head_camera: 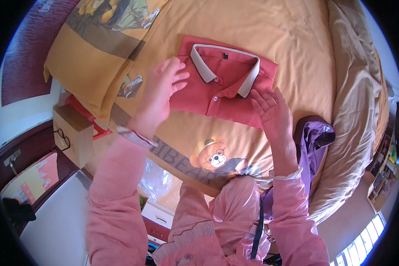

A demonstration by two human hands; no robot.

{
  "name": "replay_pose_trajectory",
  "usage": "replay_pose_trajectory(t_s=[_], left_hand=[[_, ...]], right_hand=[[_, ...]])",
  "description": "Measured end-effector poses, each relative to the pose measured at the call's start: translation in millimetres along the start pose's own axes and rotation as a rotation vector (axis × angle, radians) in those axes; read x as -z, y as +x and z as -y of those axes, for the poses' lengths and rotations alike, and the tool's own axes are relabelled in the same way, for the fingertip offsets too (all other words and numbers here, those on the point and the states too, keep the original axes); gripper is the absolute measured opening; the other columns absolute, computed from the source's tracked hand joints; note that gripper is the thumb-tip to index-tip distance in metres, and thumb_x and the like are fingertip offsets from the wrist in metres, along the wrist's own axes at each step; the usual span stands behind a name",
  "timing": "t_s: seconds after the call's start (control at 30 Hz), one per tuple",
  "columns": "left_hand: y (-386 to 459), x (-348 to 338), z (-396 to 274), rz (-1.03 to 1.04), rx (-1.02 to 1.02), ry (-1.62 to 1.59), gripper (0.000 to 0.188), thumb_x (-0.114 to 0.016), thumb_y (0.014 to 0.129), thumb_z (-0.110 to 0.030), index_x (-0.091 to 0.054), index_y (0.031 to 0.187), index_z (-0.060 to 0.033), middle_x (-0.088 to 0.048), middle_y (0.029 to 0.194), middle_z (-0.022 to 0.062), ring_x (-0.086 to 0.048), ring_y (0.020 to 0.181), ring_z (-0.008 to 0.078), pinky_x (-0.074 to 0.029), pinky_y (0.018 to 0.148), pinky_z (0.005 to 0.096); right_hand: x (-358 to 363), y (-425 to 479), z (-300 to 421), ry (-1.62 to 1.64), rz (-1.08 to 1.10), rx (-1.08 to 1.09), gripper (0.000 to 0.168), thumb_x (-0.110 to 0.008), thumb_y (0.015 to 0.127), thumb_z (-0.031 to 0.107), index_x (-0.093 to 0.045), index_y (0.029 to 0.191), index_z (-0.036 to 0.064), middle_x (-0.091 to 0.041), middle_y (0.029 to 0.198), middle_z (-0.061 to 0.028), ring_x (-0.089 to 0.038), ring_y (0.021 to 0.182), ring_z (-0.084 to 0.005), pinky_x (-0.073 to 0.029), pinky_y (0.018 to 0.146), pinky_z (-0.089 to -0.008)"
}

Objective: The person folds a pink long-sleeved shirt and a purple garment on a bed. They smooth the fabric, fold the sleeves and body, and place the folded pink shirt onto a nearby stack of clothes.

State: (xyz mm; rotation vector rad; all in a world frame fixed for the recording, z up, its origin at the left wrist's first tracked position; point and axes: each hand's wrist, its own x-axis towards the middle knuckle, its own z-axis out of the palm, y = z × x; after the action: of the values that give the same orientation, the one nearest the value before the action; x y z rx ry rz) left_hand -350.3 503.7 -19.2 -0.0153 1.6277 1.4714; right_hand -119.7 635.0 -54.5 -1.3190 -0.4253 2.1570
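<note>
A folded red shirt (193, 99) lies flat on the orange bed sheet (296, 40), its white-edged collar (252, 74) uppermost and its front buttons showing. At its left side is my left hand (166, 79), fingers apart and pointing toward the shirt, holding nothing. My right hand (274, 113) is at the shirt's lower right side, palm partly turned inward, fingers spread and nothing in them. Whether either hand touches the fabric cannot be told. Pink sleeves cover both forearms.
An orange pillow (83, 63) lies at the upper left, near a wooden box (73, 133) with glasses (63, 138) at its side. A purple garment (309, 149) hangs at the bed's right, beside a rumpled quilt (355, 99). Clear plastic (156, 179) and white drawers (158, 214) are below.
</note>
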Motion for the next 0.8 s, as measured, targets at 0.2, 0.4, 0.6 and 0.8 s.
replay_pose_trajectory(t_s=[0.2, 0.4, 0.6, 0.8], left_hand=[[-33, 38, 81, -0.194, -0.063, 0.102, 0.029, -0.06, 0.092, -0.031, -0.056, 0.107, -0.0059, -0.06, 0.109, 0.0083, -0.059, 0.099, 0.0171, -0.046, 0.084, 0.0293], [-56, 32, 113, 0.019, 0.245, -0.253, 0.027, -0.063, 0.091, -0.028, -0.057, 0.108, -0.007, -0.062, 0.109, 0.008, -0.059, 0.102, 0.0177, -0.045, 0.093, 0.0325], [-26, -2, 127, 0.141, 0.167, -0.649, 0.027, -0.068, 0.087, -0.021, -0.058, 0.109, -0.0102, -0.063, 0.11, 0.0033, -0.059, 0.104, 0.0155, -0.044, 0.099, 0.0348], [-14, -4, 146, 0.085, 0.202, -0.703, 0.033, -0.073, 0.082, -0.013, -0.058, 0.111, -0.011, -0.065, 0.106, 0.0032, -0.06, 0.101, 0.0147, -0.048, 0.093, 0.0322]], right_hand=[[53, -18, -28, -0.694, -0.226, 0.504, 0.039, -0.063, 0.086, 0.011, -0.048, 0.12, -0.001, -0.054, 0.114, -0.0114, -0.054, 0.103, -0.0184, -0.045, 0.088, -0.0303], [62, -18, -50, -0.705, -0.201, 0.488, 0.045, -0.068, 0.083, 0.013, -0.047, 0.121, 0.0, -0.054, 0.113, -0.0128, -0.054, 0.102, -0.019, -0.047, 0.086, -0.0325], [9, 35, -12, -1.246, -0.038, 0.923, 0.05, -0.071, 0.08, 0.023, -0.052, 0.121, 0.001, -0.057, 0.115, -0.0165, -0.056, 0.104, -0.0281, -0.045, 0.089, -0.0389], [-44, 96, 14, -1.437, 0.223, 0.735, 0.032, -0.069, 0.081, 0.022, -0.063, 0.105, 0.002, -0.067, 0.089, -0.0147, -0.064, 0.082, -0.0262, -0.049, 0.079, -0.0352]])
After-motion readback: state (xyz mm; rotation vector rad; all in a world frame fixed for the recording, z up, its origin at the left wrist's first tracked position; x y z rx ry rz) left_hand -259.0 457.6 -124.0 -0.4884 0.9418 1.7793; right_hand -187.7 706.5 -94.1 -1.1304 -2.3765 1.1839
